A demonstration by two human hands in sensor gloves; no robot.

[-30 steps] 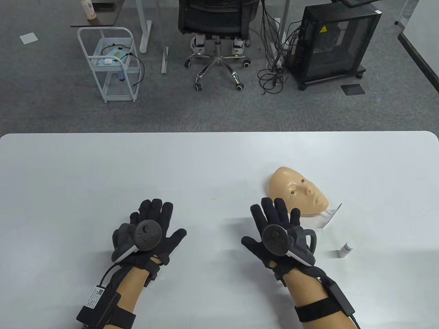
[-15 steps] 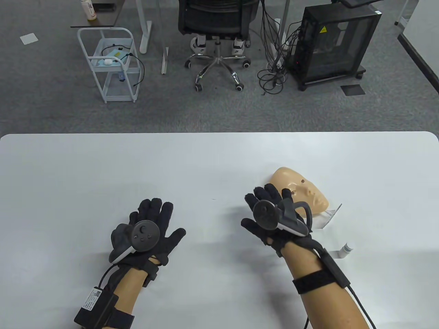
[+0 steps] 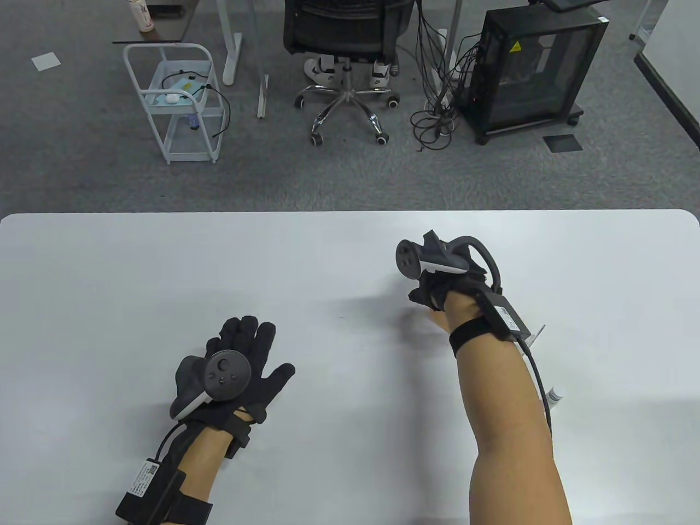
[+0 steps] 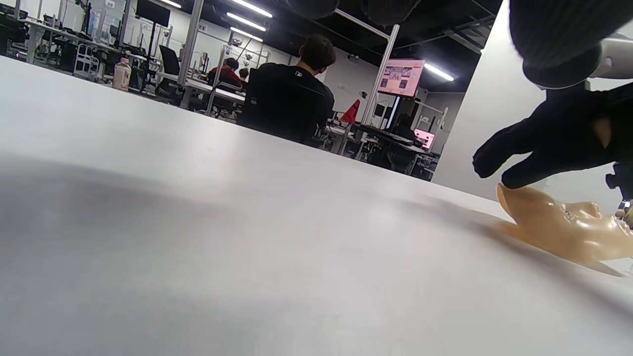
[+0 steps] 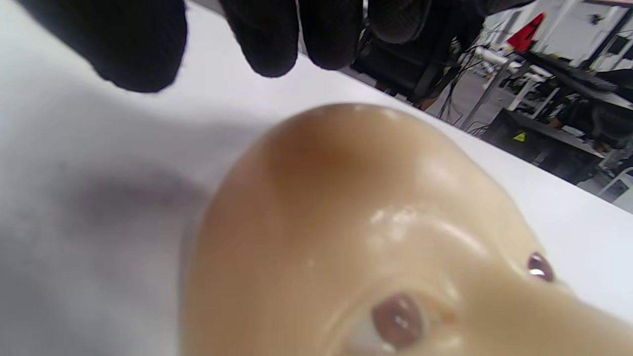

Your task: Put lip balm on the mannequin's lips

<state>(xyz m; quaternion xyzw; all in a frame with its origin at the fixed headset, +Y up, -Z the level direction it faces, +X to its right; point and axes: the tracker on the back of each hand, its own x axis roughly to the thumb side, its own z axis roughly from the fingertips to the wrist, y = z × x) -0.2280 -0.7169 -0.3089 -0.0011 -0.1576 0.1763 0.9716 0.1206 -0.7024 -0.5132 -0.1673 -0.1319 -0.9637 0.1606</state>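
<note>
Glossy tan mannequin face (image 5: 376, 237) has brown glass-like eyes.

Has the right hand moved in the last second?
Yes. The right hand has moved away from the person toward the table's far edge and now sits over the mannequin face, covering it in the table view.
</note>
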